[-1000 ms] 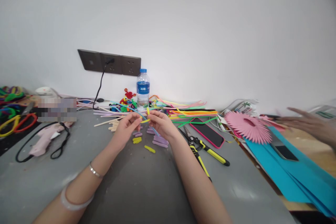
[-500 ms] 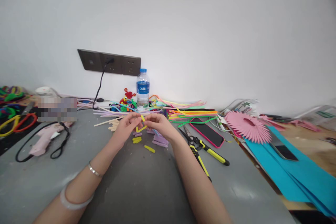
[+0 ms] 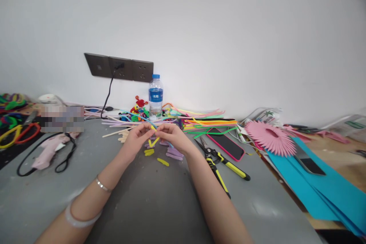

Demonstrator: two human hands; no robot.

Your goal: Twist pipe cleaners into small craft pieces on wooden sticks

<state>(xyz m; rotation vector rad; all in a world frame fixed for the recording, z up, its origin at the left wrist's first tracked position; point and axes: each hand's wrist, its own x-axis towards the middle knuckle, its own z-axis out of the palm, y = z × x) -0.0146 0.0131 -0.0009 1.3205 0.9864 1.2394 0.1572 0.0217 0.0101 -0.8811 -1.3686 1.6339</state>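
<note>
Both my left hand (image 3: 140, 140) and my right hand (image 3: 172, 136) pinch a bent yellow pipe cleaner (image 3: 154, 143) between them, fingertips almost touching. Its lower part forms a V below the fingers. On the grey table (image 3: 148, 206) just beneath lie a small yellow bundle (image 3: 149, 152) and a single short yellow piece (image 3: 162, 162). Folded purple pieces (image 3: 174, 154) lie beside my right hand, partly behind it. Cream-coloured pieces (image 3: 124, 135) show to the left of my left hand.
Pliers (image 3: 219, 164) and a pink-cased phone (image 3: 225, 144) lie to the right. Long coloured pipe cleaners (image 3: 211, 123) and a water bottle (image 3: 156, 97) are at the back. A pink glue gun (image 3: 48, 152) with a black cord is left; a pink paper fan (image 3: 270, 138) and blue sheets (image 3: 314, 187) are right.
The fingertips have drawn closer together on the yellow pipe cleaner, and its upper end has tilted to the left. Its V-shaped lower part has shifted slightly.
</note>
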